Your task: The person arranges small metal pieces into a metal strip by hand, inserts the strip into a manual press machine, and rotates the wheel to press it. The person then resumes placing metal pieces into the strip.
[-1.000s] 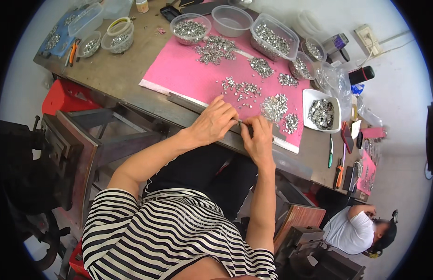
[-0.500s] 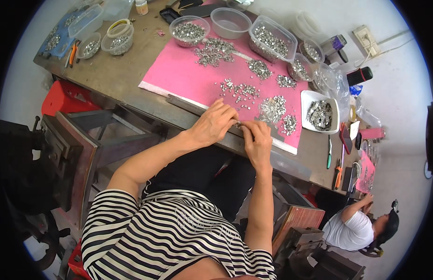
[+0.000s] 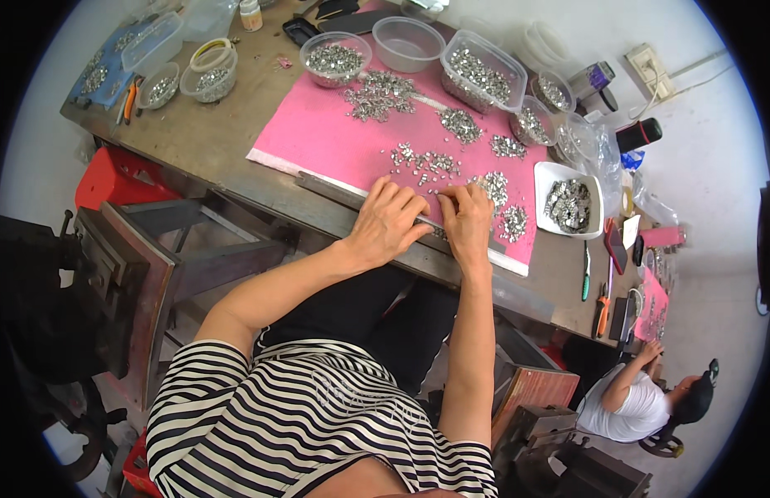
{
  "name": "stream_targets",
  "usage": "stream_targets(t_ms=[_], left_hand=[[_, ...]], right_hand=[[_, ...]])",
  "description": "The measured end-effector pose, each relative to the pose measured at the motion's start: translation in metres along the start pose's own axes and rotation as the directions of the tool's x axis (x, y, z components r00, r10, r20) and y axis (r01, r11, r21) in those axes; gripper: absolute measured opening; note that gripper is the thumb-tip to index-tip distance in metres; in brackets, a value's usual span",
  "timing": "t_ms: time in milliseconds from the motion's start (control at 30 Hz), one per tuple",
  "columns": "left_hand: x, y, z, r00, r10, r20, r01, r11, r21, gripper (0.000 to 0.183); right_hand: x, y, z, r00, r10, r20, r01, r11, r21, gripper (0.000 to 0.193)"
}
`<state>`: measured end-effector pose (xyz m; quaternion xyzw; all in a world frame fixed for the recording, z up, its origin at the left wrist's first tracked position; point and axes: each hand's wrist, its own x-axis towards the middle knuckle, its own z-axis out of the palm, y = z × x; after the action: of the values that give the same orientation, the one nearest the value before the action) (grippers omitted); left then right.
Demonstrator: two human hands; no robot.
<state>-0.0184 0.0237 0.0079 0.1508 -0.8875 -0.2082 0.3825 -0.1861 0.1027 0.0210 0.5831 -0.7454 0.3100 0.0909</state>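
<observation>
Both my hands work at the near edge of a pink cloth (image 3: 310, 116) on the table. My left hand (image 3: 388, 217) has its fingers bent and closed over the dark metal strip (image 3: 331, 189) along that edge; whatever it holds is hidden. Beside it, my right hand (image 3: 468, 217) reaches forward with thumb and fingers drawn together at a scatter of small silvery metal pieces (image 3: 426, 162). What is between those fingertips is too small to make out. Another heap of metal pieces (image 3: 494, 189) lies just beyond the right hand, partly covered by it.
Clear tubs (image 3: 408, 43) and a rectangular container of metal pieces (image 3: 482, 70) line the back. At right are a white square bowl (image 3: 544, 217), a green-handled tool (image 3: 585, 282) and orange-handled pliers (image 3: 601, 311). A person in white (image 3: 621, 407) sits farther right.
My hands, close together at the table edge before, have moved apart. The right hand has shifted forward and slightly right to the loose pieces; the left has moved little.
</observation>
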Motion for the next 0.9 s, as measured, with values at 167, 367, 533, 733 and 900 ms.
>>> stream_targets(t_ms=[167,367,533,733,900], left_hand=[[0.003,-0.008,-0.007,1.000,-0.024,0.016,0.025,0.995,-0.093,0.018],[0.020,-0.038,-0.014,0.996,-0.089,0.018,0.089,0.996,0.011,0.014],[0.029,-0.034,-0.014,0.993,-0.076,0.095,0.072,0.997,0.038,0.010],[0.003,-0.012,-0.007,0.994,0.027,0.109,-0.019,0.997,-0.071,0.020],[-0.005,0.000,0.003,0.998,0.020,0.055,-0.019,0.999,-0.027,0.030]], right_hand=[[-0.014,-0.002,-0.012,0.994,0.092,0.054,-0.096,0.992,0.082,0.008],[-0.042,-0.028,-0.020,0.992,0.116,0.041,-0.122,0.968,0.218,0.006],[-0.047,-0.028,-0.019,0.997,0.071,-0.022,-0.065,0.975,0.213,0.008],[-0.043,-0.025,-0.023,0.997,0.065,0.051,-0.075,0.970,0.233,0.007],[-0.014,-0.010,-0.014,0.996,0.084,-0.003,-0.082,0.977,0.196,0.005]])
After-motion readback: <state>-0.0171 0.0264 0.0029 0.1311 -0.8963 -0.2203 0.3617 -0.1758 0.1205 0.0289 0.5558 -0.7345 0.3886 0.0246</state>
